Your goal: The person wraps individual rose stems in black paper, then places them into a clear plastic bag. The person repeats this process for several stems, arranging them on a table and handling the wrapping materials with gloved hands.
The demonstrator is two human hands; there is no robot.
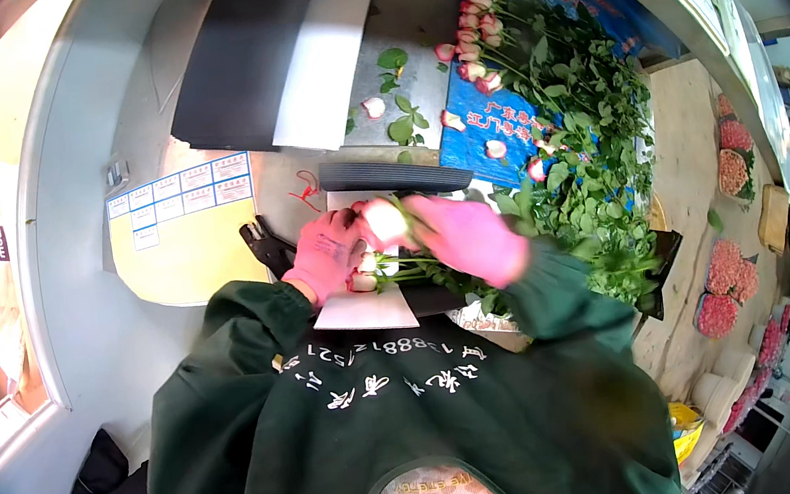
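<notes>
In front of my chest, both hands in pink gloves meet at a white-and-pink rose (383,220). My left hand (325,255) is closed, its fingertips at the left side of the bloom. My right hand (470,236), a little smeared by motion, closes around the rose just right of its head; the stem there is mostly hidden. Below them, more roses (365,278) lie on a sheet of white paper (364,310), heads left and stems right. A black hand tool (268,249) rests beside my left wrist, its kind unclear.
At the right is a big heap of leafy rose stems (584,79) on blue printed sheeting (491,137). Dark and white sheets (328,54) lie at the back. Yellow board (185,261) with labels lies left, near red string (306,191). Pink bouquets (727,271) stand far right.
</notes>
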